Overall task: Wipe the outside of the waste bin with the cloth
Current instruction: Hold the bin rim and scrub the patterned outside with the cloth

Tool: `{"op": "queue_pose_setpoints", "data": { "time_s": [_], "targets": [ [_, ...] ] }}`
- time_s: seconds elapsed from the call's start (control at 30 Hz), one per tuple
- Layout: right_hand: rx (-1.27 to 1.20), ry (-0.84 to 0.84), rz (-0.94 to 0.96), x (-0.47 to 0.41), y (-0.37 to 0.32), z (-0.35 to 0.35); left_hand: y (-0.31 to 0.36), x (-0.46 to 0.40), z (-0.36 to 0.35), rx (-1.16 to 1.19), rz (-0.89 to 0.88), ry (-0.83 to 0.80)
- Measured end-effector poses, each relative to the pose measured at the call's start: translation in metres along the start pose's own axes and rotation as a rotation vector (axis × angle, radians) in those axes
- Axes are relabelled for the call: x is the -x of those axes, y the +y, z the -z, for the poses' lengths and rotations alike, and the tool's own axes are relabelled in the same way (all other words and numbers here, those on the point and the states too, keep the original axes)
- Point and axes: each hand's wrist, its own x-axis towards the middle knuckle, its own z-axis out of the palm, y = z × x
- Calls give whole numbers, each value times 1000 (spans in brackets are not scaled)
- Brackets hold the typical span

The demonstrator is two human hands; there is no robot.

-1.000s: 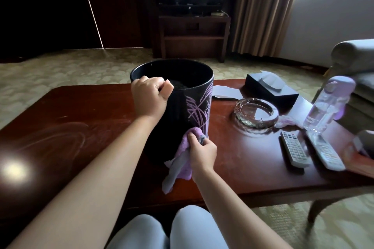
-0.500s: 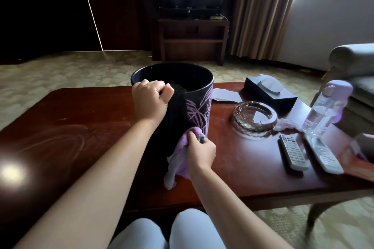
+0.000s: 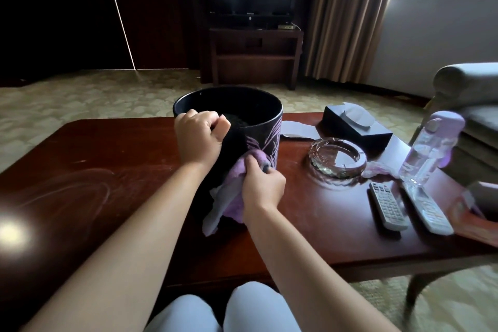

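A black round waste bin [image 3: 265,127] with purple leaf lines stands upright on the dark wooden table [image 3: 107,159]. My left hand [image 3: 198,137] grips the bin's near rim with curled fingers. My right hand [image 3: 262,187] holds a purple cloth [image 3: 234,183] bunched against the bin's near side, about halfway up its wall. A loose end of the cloth hangs down toward the table. The lower front of the bin is hidden behind my hands and the cloth.
Right of the bin lie a glass ashtray [image 3: 336,158], a dark tissue box [image 3: 355,127], a clear bottle [image 3: 431,148] with a purple cap and two remote controls [image 3: 388,205]. A grey armchair [image 3: 469,105] stands at the right edge.
My right hand has slid the cloth a little higher up the bin's side. My left hand keeps its grip on the rim. The view has tilted up slightly.
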Motion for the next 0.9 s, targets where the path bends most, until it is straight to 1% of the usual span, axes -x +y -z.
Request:
{"op": "queue_pose_setpoints", "data": {
  "time_s": [0.07,0.1,0.17,0.23,0.3,0.37,0.43,0.5,0.57,0.67,0.73,0.9],
  "targets": [
    [-68,4,39,1,-13,-3,0,0,0,0,-1,-1],
    [-63,5,45,2,-14,-3,0,0,0,5,2,-5],
    [14,-5,26,4,-4,0,0,0,1,8,3,-3],
    [89,-24,-35,7,12,4,0,-1,2,4,-6,1],
    [124,-33,-48,9,17,5,0,-1,2,5,-8,0],
    [103,-16,11,9,4,3,0,-1,1,12,-3,-5],
    [36,-3,90,7,-15,0,0,0,0,8,5,1],
    [-24,-2,128,7,-28,-2,0,0,0,15,13,7],
    [-4,7,117,7,-25,-1,1,-1,1,30,25,2],
    [102,-7,28,11,-1,6,2,-1,2,30,32,-9],
    [146,-13,7,13,8,7,3,-1,3,42,38,-13],
    [-10,11,127,7,-27,-2,1,-1,1,31,30,-7]
  ]
}}
